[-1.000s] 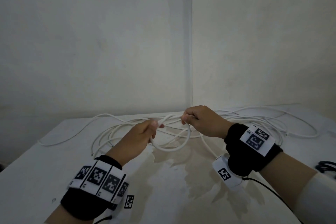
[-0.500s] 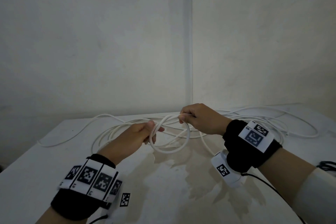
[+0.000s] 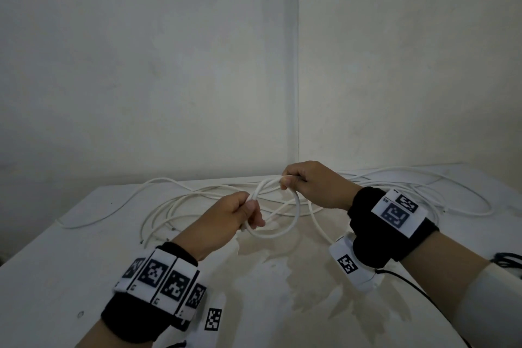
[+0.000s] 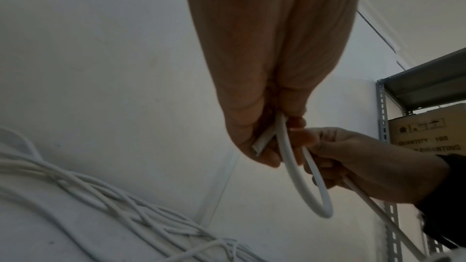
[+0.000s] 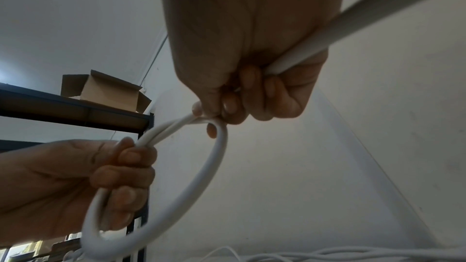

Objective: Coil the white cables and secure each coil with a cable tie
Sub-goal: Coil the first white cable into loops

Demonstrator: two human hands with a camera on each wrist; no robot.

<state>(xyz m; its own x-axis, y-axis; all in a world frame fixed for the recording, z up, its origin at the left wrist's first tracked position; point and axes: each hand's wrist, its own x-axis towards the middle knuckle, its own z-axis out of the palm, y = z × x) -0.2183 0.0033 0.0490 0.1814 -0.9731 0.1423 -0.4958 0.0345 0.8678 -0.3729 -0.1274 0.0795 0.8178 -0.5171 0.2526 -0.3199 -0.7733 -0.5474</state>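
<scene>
My left hand [image 3: 226, 217] has its fingers [image 5: 126, 166] curled tight round the white cable [image 3: 293, 223], two strands bunched in the grip, its cut end poking out by my palm. My right hand [image 3: 313, 185] pinches the same cable at the top of a small loop, fingers [image 5: 234, 105] clamped on it, and a strand trails back past my wrist. The loop hangs in the air between my hands, above the white surface [image 3: 70, 248]. Behind it the rest of the cable lies in a loose tangle of cable [image 3: 175, 206] across the surface toward the wall [image 3: 169, 65]. A stained patch [image 3: 305, 285] spreads under my hands. Off to the sides, a metal shelf [image 4: 428, 79] carries a printed carton [image 4: 428, 132], and an open cardboard box [image 5: 100, 89] sits on a rack.
</scene>
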